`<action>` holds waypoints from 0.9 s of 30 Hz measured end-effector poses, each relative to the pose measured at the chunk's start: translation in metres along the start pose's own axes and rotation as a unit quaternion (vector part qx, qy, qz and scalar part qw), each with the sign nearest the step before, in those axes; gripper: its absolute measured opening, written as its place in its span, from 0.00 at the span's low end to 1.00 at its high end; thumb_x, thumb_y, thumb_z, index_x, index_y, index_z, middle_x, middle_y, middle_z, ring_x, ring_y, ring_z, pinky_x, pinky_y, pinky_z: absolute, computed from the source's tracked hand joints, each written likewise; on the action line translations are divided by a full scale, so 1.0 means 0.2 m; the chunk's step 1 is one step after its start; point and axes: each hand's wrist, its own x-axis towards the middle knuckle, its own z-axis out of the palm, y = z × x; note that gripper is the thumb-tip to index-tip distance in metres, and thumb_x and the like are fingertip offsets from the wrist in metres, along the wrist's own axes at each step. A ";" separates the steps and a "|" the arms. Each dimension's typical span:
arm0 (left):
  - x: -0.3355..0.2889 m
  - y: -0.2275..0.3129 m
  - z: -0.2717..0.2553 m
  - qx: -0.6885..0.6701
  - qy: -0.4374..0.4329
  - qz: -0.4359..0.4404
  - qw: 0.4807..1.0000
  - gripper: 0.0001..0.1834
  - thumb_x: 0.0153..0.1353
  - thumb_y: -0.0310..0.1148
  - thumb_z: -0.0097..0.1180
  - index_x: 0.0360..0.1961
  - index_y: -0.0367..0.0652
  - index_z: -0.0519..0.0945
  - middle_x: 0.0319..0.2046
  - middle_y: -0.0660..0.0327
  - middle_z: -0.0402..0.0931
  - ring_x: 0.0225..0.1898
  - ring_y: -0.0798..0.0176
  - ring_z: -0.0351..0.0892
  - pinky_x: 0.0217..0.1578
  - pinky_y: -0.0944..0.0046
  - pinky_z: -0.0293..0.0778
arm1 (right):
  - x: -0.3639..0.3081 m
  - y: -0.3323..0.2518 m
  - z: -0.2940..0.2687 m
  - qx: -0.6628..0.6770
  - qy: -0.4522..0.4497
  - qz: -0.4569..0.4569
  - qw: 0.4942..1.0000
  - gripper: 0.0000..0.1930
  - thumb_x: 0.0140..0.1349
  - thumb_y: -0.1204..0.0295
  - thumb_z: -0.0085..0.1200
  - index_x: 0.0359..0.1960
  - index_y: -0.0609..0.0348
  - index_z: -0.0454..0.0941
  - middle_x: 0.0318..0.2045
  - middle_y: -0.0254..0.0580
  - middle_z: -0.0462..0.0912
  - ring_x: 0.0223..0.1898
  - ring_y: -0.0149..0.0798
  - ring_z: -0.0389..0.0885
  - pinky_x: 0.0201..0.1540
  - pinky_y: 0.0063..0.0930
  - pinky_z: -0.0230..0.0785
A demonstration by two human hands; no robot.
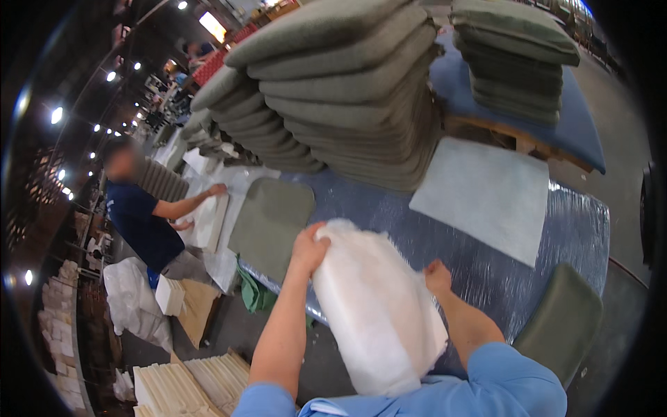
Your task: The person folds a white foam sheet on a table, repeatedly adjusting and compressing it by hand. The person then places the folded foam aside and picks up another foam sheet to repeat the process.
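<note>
Before me is a foam cushion pad wrapped in fluffy white wadding, held tilted against my body over the near table edge. My left hand grips its far left corner, thumb on top. At the wrap's right side my right hand is closed in a fist-like pinch at the wadding's edge; its fingertips are partly hidden. Past my left hand, an olive-green cushion lies flat. A pale sheet rests on the table beyond my right hand.
Tall stacks of olive cushions rise on the plastic-covered blue table. Another stack stands on a far-right table. One green cushion sits at the right edge. A co-worker handles a white pad at left. Foam blocks stand lower left.
</note>
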 end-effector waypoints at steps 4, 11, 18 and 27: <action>-0.02 0.03 0.08 -0.012 -0.022 -0.009 1.000 0.29 0.60 0.28 0.59 0.65 0.41 0.81 0.56 0.46 0.83 0.54 0.51 0.84 0.56 0.57 0.78 | 0.06 -0.29 -0.07 0.138 0.047 -0.142 0.979 0.21 0.75 0.53 0.52 0.56 0.55 0.83 0.50 0.50 0.88 0.55 0.51 0.85 0.59 0.40 0.75; -0.02 0.04 0.03 0.016 -0.026 -0.027 0.999 0.28 0.59 0.33 0.58 0.64 0.47 0.83 0.63 0.43 0.78 0.65 0.43 0.78 0.66 0.52 0.72 | -0.15 -1.28 -0.17 0.021 -0.097 -0.308 0.946 0.20 0.76 0.51 0.48 0.49 0.54 0.81 0.47 0.51 0.88 0.53 0.56 0.85 0.56 0.50 0.73; -0.02 0.20 0.03 0.086 -0.096 -0.018 0.991 0.22 0.63 0.32 0.54 0.56 0.50 0.88 0.65 0.42 0.72 0.64 0.43 0.77 0.62 0.52 0.75 | -0.30 -1.12 -0.13 0.069 -0.160 -0.416 0.893 0.15 0.76 0.59 0.48 0.41 0.57 0.79 0.36 0.53 0.87 0.41 0.58 0.85 0.46 0.49 0.74; -0.02 0.23 0.05 0.145 -0.077 -0.002 0.986 0.18 0.66 0.38 0.52 0.46 0.45 0.91 0.61 0.43 0.76 0.58 0.41 0.80 0.59 0.49 0.76 | -0.28 -0.86 -0.37 0.047 -0.144 -0.274 0.950 0.28 0.77 0.46 0.44 0.50 0.58 0.87 0.46 0.55 0.89 0.50 0.55 0.86 0.55 0.43 0.74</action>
